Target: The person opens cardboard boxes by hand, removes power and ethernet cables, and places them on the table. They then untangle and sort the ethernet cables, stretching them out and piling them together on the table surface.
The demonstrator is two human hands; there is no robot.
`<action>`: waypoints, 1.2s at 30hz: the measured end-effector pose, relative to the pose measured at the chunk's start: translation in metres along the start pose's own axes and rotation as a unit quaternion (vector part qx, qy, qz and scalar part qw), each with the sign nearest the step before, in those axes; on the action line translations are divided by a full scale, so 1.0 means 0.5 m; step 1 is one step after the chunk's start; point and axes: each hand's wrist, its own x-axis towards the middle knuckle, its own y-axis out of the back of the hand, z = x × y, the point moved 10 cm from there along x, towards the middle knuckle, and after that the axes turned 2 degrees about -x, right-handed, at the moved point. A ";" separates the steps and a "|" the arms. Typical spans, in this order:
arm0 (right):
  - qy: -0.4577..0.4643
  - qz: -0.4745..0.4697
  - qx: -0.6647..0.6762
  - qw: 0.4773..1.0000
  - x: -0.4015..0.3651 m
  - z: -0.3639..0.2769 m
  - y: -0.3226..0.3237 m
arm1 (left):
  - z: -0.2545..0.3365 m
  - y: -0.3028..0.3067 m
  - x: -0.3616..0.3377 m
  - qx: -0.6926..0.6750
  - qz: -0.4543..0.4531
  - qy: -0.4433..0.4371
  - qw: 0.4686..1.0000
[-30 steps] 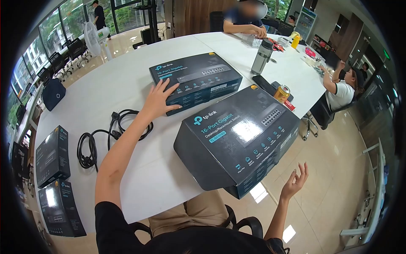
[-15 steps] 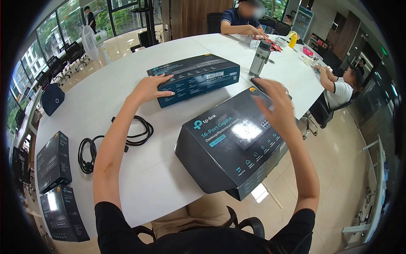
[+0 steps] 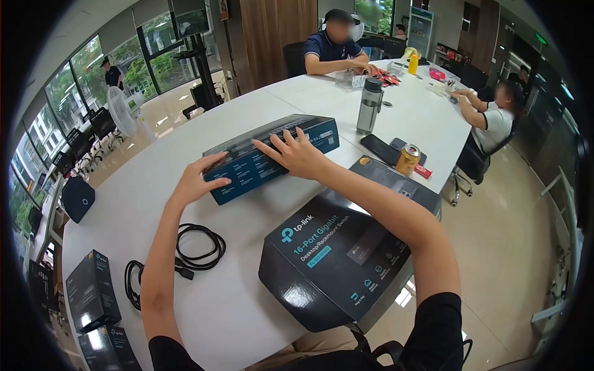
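Observation:
A dark blue network switch box (image 3: 247, 176) lies across the white table (image 3: 148, 185) in front of me. My left hand (image 3: 199, 178) grips its left end, fingers over the top edge and thumb on the near side. My right hand (image 3: 300, 156) rests on the same box near its middle, fingers spread over the top edge. Closer to me, under my right forearm, a larger tp-link 16-port switch box (image 3: 331, 260) lies flat at the table's edge, its left-end flap bent. A black power cable (image 3: 201, 247) lies coiled beside my left forearm.
Two smaller tp-link boxes (image 3: 93, 290) stand at the left edge. A water bottle (image 3: 370, 106), a dark phone (image 3: 380, 149), a drink can (image 3: 408, 159) and a red packet (image 3: 422, 172) sit on the right. Two people sit at the far side.
My right hand has moved left from above the large box onto the blue box. My left hand stays on its left end. The camera view has shifted, revealing the can and phone.

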 end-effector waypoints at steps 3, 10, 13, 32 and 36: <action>0.024 -0.001 -0.011 1.000 -0.002 -0.005 0.007 | 0.043 0.002 -0.059 0.049 0.084 -0.157 0.983; 0.020 -0.058 0.034 0.998 -0.012 -0.004 -0.029 | -0.003 -0.045 -0.085 0.113 0.164 -0.101 0.975; 0.029 -0.086 0.053 0.994 -0.015 -0.005 -0.021 | -0.001 -0.047 -0.085 0.147 0.193 -0.125 0.962; -0.047 -0.142 0.309 0.939 -0.031 0.138 0.105 | -0.015 -0.110 -0.145 0.136 0.209 -0.053 0.967; -0.109 -0.012 0.236 0.965 0.031 0.210 0.131 | -0.077 -0.138 -0.135 0.037 0.137 -0.018 0.990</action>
